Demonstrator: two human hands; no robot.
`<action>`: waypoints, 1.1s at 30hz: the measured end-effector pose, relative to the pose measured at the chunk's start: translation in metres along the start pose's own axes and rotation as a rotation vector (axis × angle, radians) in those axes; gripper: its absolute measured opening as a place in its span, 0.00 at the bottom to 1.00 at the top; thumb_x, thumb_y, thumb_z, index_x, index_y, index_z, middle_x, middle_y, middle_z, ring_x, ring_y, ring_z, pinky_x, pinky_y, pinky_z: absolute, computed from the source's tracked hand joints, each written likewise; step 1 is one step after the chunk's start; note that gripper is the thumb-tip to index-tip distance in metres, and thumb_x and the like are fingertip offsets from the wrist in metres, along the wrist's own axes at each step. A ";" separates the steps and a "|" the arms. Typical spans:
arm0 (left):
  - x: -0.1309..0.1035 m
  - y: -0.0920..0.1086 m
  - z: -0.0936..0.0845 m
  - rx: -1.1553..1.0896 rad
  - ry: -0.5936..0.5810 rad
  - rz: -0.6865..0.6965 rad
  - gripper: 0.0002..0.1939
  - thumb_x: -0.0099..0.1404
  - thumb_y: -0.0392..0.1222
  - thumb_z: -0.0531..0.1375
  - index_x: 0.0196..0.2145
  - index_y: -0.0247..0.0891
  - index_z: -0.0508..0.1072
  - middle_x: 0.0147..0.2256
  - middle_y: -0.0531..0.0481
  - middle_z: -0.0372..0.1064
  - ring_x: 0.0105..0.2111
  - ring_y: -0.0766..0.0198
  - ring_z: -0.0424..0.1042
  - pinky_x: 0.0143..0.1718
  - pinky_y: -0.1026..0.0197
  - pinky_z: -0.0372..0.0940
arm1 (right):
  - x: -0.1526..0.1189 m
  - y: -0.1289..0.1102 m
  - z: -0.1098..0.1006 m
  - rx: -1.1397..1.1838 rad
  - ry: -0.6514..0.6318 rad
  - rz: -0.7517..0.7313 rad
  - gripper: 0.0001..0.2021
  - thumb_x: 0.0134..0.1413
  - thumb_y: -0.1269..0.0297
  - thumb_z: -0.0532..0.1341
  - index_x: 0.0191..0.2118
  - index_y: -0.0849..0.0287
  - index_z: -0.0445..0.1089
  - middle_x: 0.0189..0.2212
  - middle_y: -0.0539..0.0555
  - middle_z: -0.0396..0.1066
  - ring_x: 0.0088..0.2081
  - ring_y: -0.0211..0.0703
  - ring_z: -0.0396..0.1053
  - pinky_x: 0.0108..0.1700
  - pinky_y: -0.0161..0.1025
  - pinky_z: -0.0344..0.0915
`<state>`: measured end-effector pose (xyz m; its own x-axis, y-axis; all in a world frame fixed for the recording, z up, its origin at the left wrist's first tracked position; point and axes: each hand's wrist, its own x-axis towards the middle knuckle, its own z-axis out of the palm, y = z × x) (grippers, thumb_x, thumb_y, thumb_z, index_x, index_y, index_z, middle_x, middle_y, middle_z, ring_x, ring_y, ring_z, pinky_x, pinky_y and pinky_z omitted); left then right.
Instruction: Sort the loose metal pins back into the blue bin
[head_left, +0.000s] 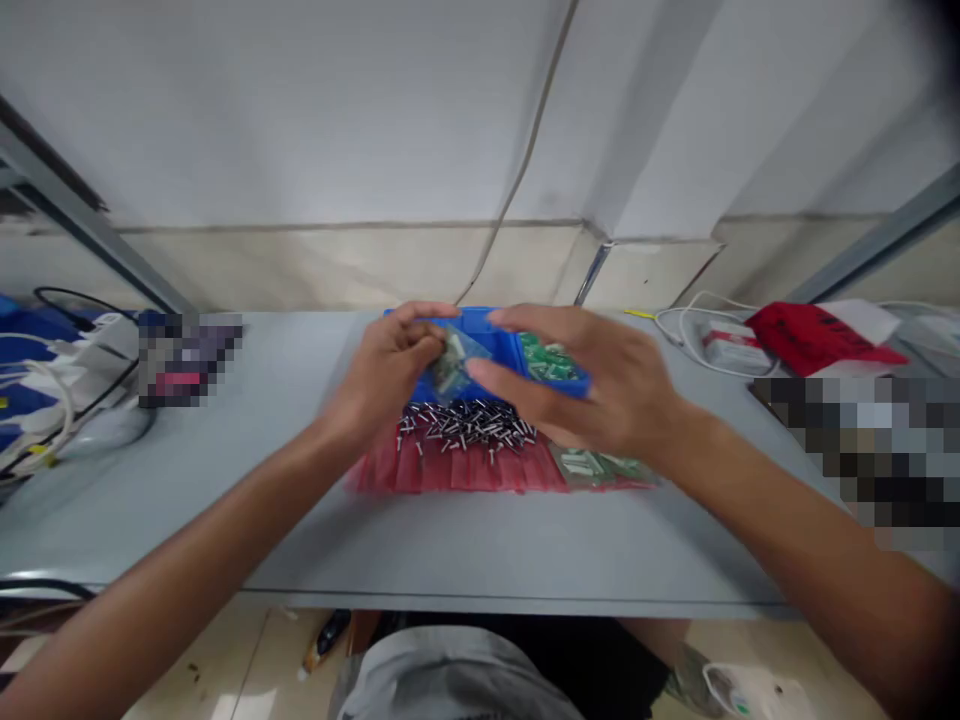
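The background is filled by a pale, smooth wall (337, 120), against which a matt grey desk (300, 545) is set. With the blue bin (505, 350) taken as the dial's centre and 12 o'clock at the wall, crinkled red plastic film (450, 472), divided into narrow panels, is spread at 6 o'clock. The bin is moulded in hard plastic and partitioned inside. At 9 o'clock, a small clear bag (452, 362) is pinched by the left hand (382, 365) and held over the bin. At 3 o'clock, the right hand (615, 385) is spread, thumb and fingers parted towards the bag; whether it is touched cannot be told. The step in hand is judged to be the handling of this filled bag; a firm pinch on its limp, slippery sides seems called for. At 5 o'clock, a flat clear packet (585, 465) of pale pieces is laid. Slender, shiny metal fasteners (480, 425) are heaped at 6 o'clock, and small green-and-white pieces (551, 360) are contained in the bin's 3 o'clock compartment.
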<state>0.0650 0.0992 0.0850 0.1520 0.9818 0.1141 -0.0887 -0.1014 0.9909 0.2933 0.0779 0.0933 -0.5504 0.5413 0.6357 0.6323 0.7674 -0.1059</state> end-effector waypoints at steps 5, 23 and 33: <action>-0.001 -0.016 0.019 -0.002 -0.119 -0.032 0.17 0.62 0.38 0.65 0.50 0.38 0.74 0.42 0.48 0.76 0.36 0.67 0.74 0.32 0.65 0.70 | -0.005 0.006 0.029 -0.070 0.210 -0.240 0.10 0.64 0.70 0.63 0.46 0.49 0.77 0.49 0.51 0.80 0.53 0.46 0.76 0.52 0.45 0.77; 0.004 -0.042 -0.035 1.244 -0.146 0.859 0.14 0.75 0.37 0.53 0.52 0.37 0.75 0.51 0.39 0.74 0.51 0.52 0.73 0.50 0.48 0.73 | -0.042 0.117 0.007 0.132 -0.230 0.214 0.12 0.67 0.58 0.60 0.45 0.49 0.82 0.40 0.56 0.79 0.45 0.53 0.67 0.49 0.52 0.67; 0.008 -0.054 -0.040 1.266 -0.319 0.788 0.16 0.77 0.44 0.55 0.53 0.36 0.78 0.59 0.38 0.72 0.63 0.46 0.70 0.62 0.40 0.70 | -0.037 0.092 0.018 -0.179 -0.229 0.149 0.17 0.71 0.60 0.55 0.53 0.57 0.79 0.55 0.59 0.77 0.59 0.57 0.70 0.62 0.59 0.64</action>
<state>0.0312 0.1187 0.0295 0.6844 0.5559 0.4718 0.6036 -0.7949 0.0611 0.3627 0.1344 0.0462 -0.5405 0.7217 0.4324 0.7897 0.6124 -0.0351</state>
